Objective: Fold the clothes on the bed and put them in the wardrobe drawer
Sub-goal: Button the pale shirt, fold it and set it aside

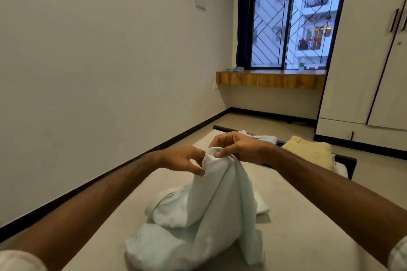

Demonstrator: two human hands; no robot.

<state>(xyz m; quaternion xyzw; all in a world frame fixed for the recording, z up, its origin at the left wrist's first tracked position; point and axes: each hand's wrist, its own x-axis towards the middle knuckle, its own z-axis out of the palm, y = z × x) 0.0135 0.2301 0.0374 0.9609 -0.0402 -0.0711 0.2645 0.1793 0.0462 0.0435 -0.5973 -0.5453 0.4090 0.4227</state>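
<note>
In hand: left hand point(187, 160) and right hand point(237, 147) both pinch the crumpled pale mint cotton garment point(198, 222), unfolded.
Done, seemingly: folded beige trousers point(312, 149) on bed point(297, 215).
Left: white wardrobe point(363, 72) drawer.

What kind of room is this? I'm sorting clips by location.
Most likely a small bedroom in an apartment: a bed with clothes on it, a tall wardrobe on the right, and a barred window looking onto neighbouring flats.

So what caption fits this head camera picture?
Both hands, left hand and right hand, pinch a pale garment above the bed.
</note>
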